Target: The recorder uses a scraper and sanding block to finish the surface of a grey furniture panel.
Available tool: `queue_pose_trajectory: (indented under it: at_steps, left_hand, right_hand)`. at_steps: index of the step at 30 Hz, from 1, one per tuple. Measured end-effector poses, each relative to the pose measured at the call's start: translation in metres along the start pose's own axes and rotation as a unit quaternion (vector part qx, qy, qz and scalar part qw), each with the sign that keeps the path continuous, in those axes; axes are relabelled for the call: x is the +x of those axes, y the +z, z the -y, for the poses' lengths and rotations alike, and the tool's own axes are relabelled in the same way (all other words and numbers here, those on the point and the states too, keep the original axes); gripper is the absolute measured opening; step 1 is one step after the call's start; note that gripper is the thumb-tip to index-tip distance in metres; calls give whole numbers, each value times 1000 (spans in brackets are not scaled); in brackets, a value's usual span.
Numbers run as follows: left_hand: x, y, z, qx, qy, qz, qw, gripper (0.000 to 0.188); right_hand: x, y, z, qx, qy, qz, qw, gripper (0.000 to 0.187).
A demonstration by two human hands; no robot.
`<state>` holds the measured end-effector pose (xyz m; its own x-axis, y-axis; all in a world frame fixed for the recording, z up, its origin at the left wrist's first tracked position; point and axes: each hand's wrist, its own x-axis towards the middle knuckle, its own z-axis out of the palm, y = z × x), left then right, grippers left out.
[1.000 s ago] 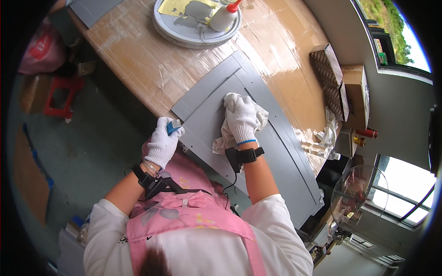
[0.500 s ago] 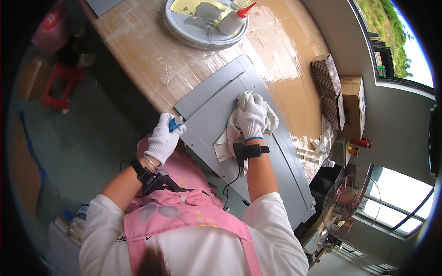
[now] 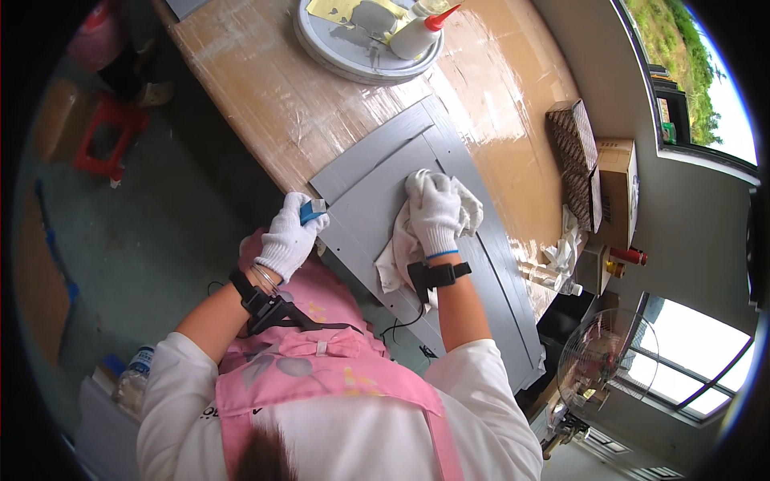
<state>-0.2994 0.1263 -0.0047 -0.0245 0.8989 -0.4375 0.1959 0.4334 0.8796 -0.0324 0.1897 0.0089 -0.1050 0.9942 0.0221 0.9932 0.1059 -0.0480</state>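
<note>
A grey panel (image 3: 361, 216) with a raised frame lies slantwise across the table's near side. On it, my right hand (image 3: 435, 210), in a white knit glove, presses down on a crumpled off-white rag (image 3: 393, 255). Part of the rag bunches out beyond the fingers, and a loose end trails toward me. My left hand (image 3: 290, 232), gloved alike, is closed round a small blue block (image 3: 312, 211) with a pale grey face. That hand is by the panel's left edge; whether it touches the panel I cannot tell.
A brown table (image 3: 265, 88) carries a round grey lid (image 3: 329, 52), with a white squeeze bottle (image 3: 413, 38) with a red nozzle on it. Boxes (image 3: 616, 188), crumpled paper (image 3: 564, 250) and clear bottles (image 3: 544, 277) line the right side. A fan (image 3: 607, 353) stands lower right, a red stool (image 3: 111, 136) left.
My right hand has shifted slightly left and down over the rag, its fingers more spread. My left hand keeps the blue block beside the panel's edge. The whole view has shifted a little.
</note>
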Motion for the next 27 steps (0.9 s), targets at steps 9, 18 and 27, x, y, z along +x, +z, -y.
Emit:
queue_pose_trajectory:
  at_steps: [9, 18, 27]
  left_hand:
    - [2, 2, 11, 41, 4, -12, 999, 25]
    - [7, 2, 20, 45, 15, -4, 999, 29]
    - [2, -1, 5, 90, 29, -6, 996, 31]
  right_hand:
    - [-10, 0, 19, -5, -26, -31, 999, 31]
    - [-50, -38, 24, 362, -65, 237, 899, 25]
    - [-34, -94, -32, -26, 224, 108, 968, 66]
